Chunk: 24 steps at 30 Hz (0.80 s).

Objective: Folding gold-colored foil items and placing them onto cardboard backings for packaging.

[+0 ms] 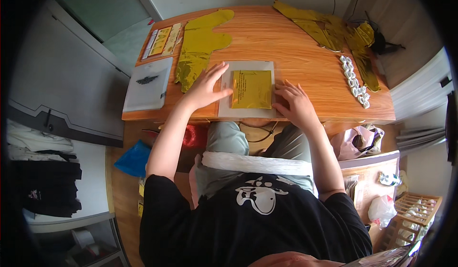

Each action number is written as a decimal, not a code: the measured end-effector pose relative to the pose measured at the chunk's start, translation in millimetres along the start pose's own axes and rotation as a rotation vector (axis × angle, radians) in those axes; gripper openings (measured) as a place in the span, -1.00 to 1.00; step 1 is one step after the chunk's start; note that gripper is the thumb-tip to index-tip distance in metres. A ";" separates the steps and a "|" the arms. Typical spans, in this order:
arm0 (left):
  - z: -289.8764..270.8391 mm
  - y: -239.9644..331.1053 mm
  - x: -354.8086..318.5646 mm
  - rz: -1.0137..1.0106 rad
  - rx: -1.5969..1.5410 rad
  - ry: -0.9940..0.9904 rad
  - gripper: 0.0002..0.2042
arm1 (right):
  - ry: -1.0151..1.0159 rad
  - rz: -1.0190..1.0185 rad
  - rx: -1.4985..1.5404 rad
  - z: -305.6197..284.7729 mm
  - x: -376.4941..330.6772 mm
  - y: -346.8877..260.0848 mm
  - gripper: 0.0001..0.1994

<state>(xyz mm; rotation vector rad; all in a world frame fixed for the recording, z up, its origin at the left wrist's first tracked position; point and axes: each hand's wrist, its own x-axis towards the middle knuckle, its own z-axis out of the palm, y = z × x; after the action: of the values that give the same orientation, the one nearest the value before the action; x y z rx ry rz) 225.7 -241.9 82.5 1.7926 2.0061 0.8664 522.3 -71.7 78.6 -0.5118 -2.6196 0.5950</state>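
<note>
A folded gold foil piece (255, 93) with small dark print lies flat on a translucent plastic bag (226, 108) near the table's front edge. My left hand (206, 88) is at the bag's left side, fingers spread, its thumb tip by the foil's left edge. On the other side my right hand (296, 104) rests with bent fingers apart, thumb and fingertips at the bag's right edge. Neither hand holds anything that I can see. Left of the bag, a flat gold foil balloon (200, 38) with rounded lobes is spread out.
A white stack of bags (149, 86) and a printed packet (162, 40) lie at the table's left. Another crumpled gold foil balloon (324, 26) stretches across the far right. White rings (353, 82) sit in rows near the right edge. A blue bag (135, 159) is below left.
</note>
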 end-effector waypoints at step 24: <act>82.7 74.3 -120.2 -0.027 -0.136 0.113 -0.63 | -0.053 -0.025 -0.242 3.0 -45.8 -39.3 -0.50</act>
<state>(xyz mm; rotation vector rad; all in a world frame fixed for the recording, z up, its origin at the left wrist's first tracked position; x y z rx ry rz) 353.4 -337.6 46.1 1.6734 1.9811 1.0901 549.8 -125.5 80.9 -0.5409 -2.7603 0.2883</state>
